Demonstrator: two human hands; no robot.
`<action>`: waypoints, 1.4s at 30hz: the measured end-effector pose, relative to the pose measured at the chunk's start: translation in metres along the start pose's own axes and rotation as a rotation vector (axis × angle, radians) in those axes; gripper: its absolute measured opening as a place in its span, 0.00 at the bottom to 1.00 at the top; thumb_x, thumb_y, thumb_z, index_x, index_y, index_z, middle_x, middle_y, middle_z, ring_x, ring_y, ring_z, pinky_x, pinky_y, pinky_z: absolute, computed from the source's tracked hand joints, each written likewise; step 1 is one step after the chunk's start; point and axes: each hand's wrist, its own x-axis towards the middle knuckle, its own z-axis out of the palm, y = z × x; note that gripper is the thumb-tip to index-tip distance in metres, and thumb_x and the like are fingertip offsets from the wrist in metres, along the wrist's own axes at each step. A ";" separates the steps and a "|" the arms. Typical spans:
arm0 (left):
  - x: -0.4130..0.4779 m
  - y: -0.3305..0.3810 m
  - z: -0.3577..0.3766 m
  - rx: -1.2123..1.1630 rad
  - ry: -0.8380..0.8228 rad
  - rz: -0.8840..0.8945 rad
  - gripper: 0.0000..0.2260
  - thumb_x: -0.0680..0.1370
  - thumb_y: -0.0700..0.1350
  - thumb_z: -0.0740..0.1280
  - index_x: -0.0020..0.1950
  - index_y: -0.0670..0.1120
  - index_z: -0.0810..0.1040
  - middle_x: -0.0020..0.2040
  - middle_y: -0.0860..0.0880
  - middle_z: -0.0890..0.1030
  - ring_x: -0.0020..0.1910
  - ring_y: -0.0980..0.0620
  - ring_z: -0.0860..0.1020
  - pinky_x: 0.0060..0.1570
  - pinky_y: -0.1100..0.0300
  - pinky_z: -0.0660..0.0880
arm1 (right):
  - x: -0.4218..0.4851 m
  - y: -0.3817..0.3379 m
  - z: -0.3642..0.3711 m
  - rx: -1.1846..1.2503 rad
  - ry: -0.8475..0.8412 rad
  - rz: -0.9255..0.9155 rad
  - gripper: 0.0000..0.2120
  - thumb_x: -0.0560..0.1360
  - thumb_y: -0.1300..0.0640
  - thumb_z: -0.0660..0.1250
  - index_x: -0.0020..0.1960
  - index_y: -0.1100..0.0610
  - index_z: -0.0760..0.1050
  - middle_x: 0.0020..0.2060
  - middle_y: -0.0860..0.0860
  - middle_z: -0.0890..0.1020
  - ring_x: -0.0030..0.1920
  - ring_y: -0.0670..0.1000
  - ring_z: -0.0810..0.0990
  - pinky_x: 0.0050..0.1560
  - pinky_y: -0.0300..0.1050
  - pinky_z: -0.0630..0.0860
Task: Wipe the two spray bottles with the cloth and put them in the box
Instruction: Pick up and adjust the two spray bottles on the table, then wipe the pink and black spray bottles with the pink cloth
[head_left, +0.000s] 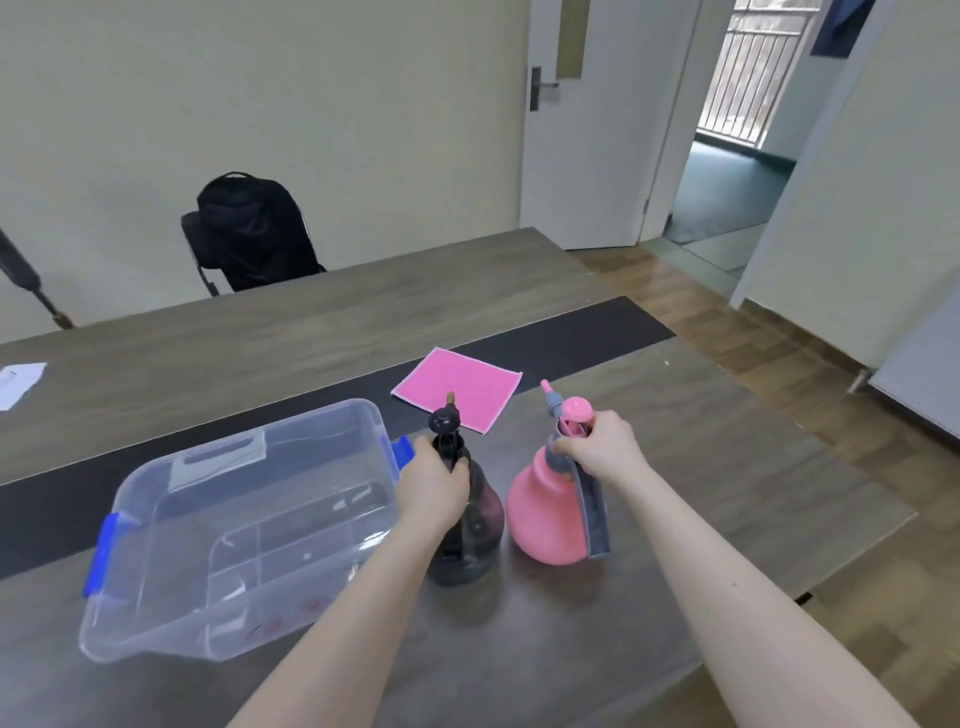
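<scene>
A dark translucent spray bottle (478, 525) stands upright on the table, and my left hand (434, 480) grips its neck. Just to its right stands a pink spray bottle (540, 512) with a grey trigger; my right hand (597, 447) holds its neck below the pink cap. A pink cloth (460, 387) lies flat on the table behind both bottles. To the left sits a clear plastic box (156, 525) with blue latches, open on top, with nothing visible inside.
The grey wooden table (701, 467) has a black strip (597, 332) running across it. A white paper (18, 382) lies at the far left. A black chair with a backpack (249, 228) stands behind the table. The table's right edge drops to the floor.
</scene>
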 end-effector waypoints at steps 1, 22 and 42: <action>0.001 0.000 -0.001 0.007 -0.020 0.010 0.16 0.78 0.44 0.61 0.63 0.39 0.66 0.58 0.38 0.79 0.54 0.39 0.76 0.46 0.55 0.68 | -0.001 -0.001 0.001 -0.005 0.004 -0.004 0.06 0.66 0.58 0.71 0.39 0.58 0.75 0.39 0.56 0.78 0.40 0.58 0.77 0.39 0.44 0.72; 0.146 0.069 -0.009 -0.023 -0.276 0.204 0.13 0.74 0.53 0.68 0.56 0.48 0.77 0.54 0.49 0.81 0.54 0.51 0.78 0.53 0.55 0.75 | 0.172 0.026 0.017 -0.202 -0.457 -0.218 0.14 0.76 0.59 0.64 0.60 0.58 0.78 0.57 0.53 0.82 0.54 0.52 0.79 0.54 0.40 0.72; 0.238 0.036 0.030 -0.018 -0.495 -0.058 0.19 0.69 0.59 0.70 0.56 0.53 0.77 0.52 0.54 0.80 0.54 0.51 0.78 0.57 0.55 0.74 | 0.260 0.058 0.140 -0.978 -0.386 -0.759 0.31 0.52 0.43 0.80 0.52 0.52 0.81 0.42 0.54 0.82 0.44 0.55 0.82 0.48 0.46 0.75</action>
